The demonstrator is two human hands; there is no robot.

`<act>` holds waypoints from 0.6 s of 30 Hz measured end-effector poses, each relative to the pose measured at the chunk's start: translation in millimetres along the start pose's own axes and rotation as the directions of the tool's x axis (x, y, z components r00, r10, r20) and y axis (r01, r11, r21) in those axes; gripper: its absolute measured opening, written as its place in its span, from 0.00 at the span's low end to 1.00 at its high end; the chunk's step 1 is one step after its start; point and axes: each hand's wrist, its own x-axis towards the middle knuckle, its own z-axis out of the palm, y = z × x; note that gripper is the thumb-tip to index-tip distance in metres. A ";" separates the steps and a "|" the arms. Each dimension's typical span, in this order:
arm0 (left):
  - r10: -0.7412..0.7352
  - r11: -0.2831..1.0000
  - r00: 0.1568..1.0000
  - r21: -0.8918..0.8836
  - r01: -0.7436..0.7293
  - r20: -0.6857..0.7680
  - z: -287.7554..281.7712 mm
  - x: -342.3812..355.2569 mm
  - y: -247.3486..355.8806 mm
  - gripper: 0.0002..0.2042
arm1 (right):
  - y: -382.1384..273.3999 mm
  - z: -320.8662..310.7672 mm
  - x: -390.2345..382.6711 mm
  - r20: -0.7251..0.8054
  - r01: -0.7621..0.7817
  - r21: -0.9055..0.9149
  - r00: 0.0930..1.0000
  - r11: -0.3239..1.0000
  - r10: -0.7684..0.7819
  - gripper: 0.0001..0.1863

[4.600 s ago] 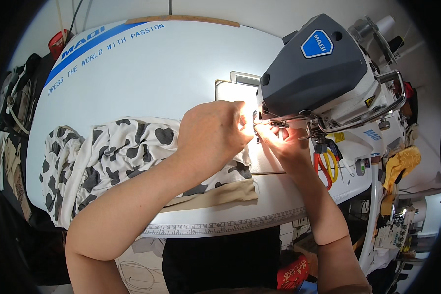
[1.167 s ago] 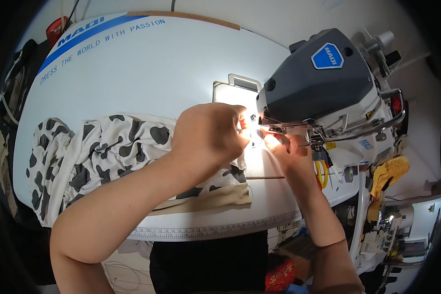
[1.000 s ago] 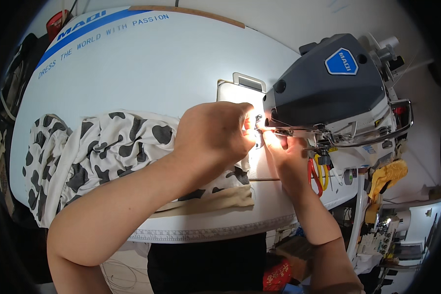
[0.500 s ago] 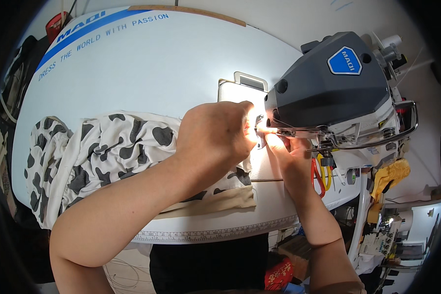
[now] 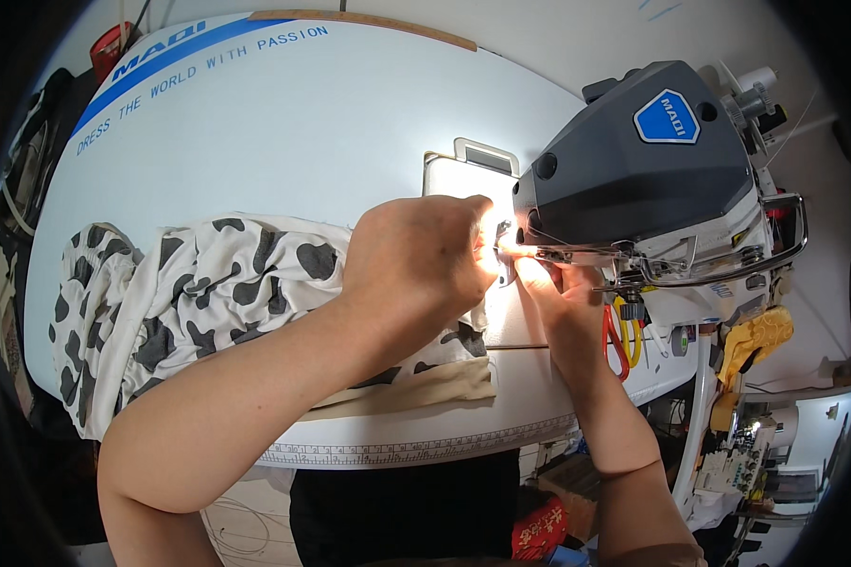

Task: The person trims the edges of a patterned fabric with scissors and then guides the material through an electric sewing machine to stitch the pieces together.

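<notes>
My left hand is closed, its fingers curled at the needle area of a dark grey sewing machine. Bright lamp light washes out its fingertips, so whatever they grip cannot be made out. My right hand comes from the other side, thumb and fingers pinched together just below the needle area, almost meeting the left fingertips. What lies in that pinch is also lost in glare. A white cloth with dark cow spots lies rumpled under and beside my left forearm. Along its near edge runs a beige band.
Scissors with red and yellow handles lie right of my right wrist. A printed ruler strip follows the table's near edge. A curved metal bar juts from the machine. Yellow cloth hangs at the right; a wooden strip edges the far side.
Both hands hold nearly the same place at the needle area. The whole view has shifted very slightly; the cloth lies as before.
</notes>
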 end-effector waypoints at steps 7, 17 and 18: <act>-0.024 1.000 0.999 -0.015 0.025 0.033 -2.7 0.2 2.3 0.13 | -7.5 1.0 -0.7 0.029 0.057 0.014 0.998 0.998 -0.058 0.11; -0.008 1.000 1.000 0.015 0.008 0.023 0.2 1.2 -0.2 0.12 | -4.8 2.3 0.9 0.036 0.079 0.089 0.996 0.993 -0.083 0.10; -0.014 1.000 1.000 0.007 0.014 0.023 0.4 1.4 0.1 0.11 | -5.0 2.1 0.8 0.035 0.074 0.094 0.996 0.993 -0.078 0.10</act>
